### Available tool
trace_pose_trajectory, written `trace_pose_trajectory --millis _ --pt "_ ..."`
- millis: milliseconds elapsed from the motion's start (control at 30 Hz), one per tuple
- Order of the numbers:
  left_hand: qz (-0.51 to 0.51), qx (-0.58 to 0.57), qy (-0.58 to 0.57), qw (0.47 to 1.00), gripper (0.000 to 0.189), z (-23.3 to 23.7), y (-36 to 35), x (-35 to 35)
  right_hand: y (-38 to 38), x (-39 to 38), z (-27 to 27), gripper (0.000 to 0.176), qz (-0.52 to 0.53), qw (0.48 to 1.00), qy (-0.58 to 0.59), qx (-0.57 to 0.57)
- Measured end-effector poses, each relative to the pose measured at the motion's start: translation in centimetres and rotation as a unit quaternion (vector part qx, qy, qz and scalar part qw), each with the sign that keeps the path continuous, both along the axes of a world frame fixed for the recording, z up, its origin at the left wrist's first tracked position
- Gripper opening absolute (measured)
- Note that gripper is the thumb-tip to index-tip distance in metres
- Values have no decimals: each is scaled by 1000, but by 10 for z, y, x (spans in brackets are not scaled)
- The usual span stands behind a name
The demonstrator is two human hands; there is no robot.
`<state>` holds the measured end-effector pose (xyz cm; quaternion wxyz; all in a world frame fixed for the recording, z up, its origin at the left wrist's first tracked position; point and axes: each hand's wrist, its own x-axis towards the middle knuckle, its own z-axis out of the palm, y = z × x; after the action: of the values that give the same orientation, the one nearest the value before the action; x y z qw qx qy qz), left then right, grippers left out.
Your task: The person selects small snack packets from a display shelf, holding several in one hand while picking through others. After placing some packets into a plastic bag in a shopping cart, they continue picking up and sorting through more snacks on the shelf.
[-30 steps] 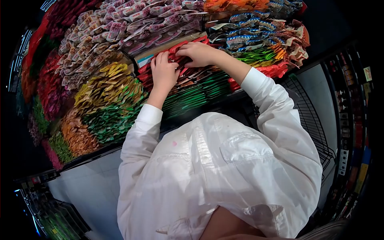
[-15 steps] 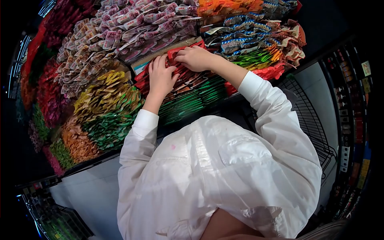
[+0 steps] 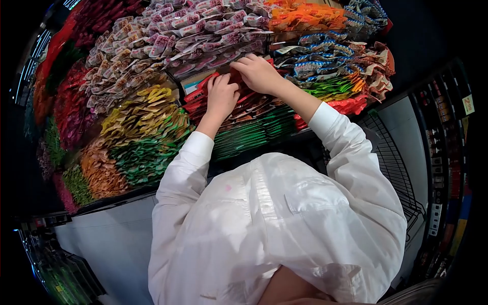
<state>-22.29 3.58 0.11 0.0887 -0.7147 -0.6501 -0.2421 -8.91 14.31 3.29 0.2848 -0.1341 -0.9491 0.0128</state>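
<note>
My left hand (image 3: 222,96) rests on the red packets (image 3: 195,105) in the middle compartment, its fingers bent over their upper edge. Just to its right, my right hand (image 3: 256,73) reaches over the dark red packets (image 3: 244,101) in the same compartment. The fingertips of both hands are partly hidden among the packets, so what they grip does not show clearly. A cardboard and light blue edge (image 3: 191,87) shows left of my left hand. Green packets (image 3: 244,134) stand in a row below both hands.
Purple-and-white packets (image 3: 203,30) lie behind, with orange packets (image 3: 307,18) and blue-striped packets (image 3: 310,66) at the right. Yellow packets (image 3: 137,112) fill the left side. A black wire basket (image 3: 394,152) stands at the right, near shelves (image 3: 442,152).
The view has shifted, so the display sits slightly further right and lower. My right hand has moved a little up relative to the packets, and a red packet near it appears shifted.
</note>
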Motion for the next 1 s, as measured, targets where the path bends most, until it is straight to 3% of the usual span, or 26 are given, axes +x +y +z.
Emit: trace_pose_trajectory --millis 67,167,267,400,467,533,633,700,933,1000 --pt "-16 9 -16 1000 14 -1 -4 1 15 -12 -7 30 -28 999 35 16" --pt "-16 37 -5 999 16 0 -10 1 32 -24 1 30 -96 969 -135 -184" --pt "-7 56 -16 998 20 15 -23 -3 37 -25 8 29 -96 962 -170 -193" --pt "177 40 -56 982 36 13 -36 -42 41 -23 7 27 -54 970 -147 -188" --pt "191 -20 -69 979 38 1 -36 -59 33 -26 19 25 -101 974 -75 -189" --pt "152 -33 -50 987 37 3 -40 -54 18 -34 34 22 -102 980 -29 -169" --pt "137 -54 -19 989 39 10 -43 -42 -1 -53 40 17 -11 991 83 -101" --pt "132 -97 4 986 43 12 -45 -40 -10 -69 38 19 1 991 57 -124" --pt "94 -52 28 994 48 7 -60 -35 -12 -123 20 24 27 978 -38 -202" --pt "86 -52 36 994 50 6 -65 -30 -14 -132 18 23 46 972 -120 -197"
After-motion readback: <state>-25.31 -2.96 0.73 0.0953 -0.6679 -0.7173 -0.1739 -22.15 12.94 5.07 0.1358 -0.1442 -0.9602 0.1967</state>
